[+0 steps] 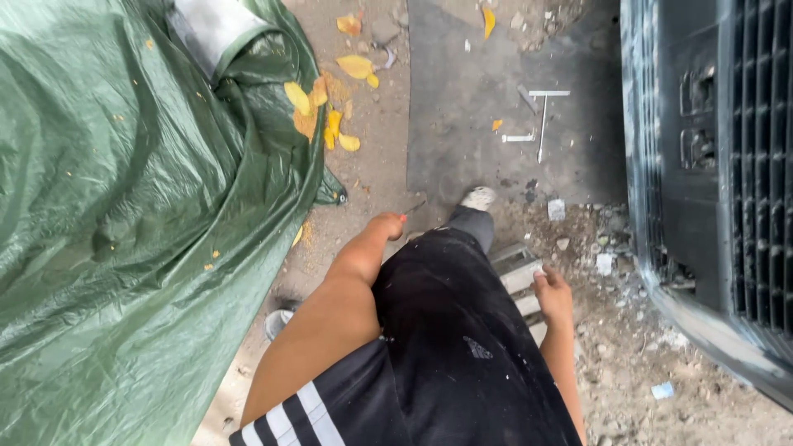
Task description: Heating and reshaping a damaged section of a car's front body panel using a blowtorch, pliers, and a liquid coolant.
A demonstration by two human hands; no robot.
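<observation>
The thin tool point(413, 207), a short dark rod with a reddish end, sticks out of our left hand point(382, 226), whose fingers are curled shut around it just above the near edge of the grey mat point(462, 124). We cannot tell what kind of tool it is. Our right hand point(552, 291) hangs loose and half curled at our side, holding nothing, over a pale slatted block point(517, 272) lying on the rubble. Between our hands our leg in black trousers point(446, 330) steps forward, the shoe point(478, 198) landing at the near edge of the mat. Near the far right corner of the mat lies a T-shaped metal wrench point(544, 116), with a short metal piece point(519, 138) just beside it. Along the left edge of the ground spreads a green tarp point(140, 223), and yellow leaves point(330, 107) lie between it and the mat. On the right stands the dark grille of a vehicle point(727, 182).
</observation>
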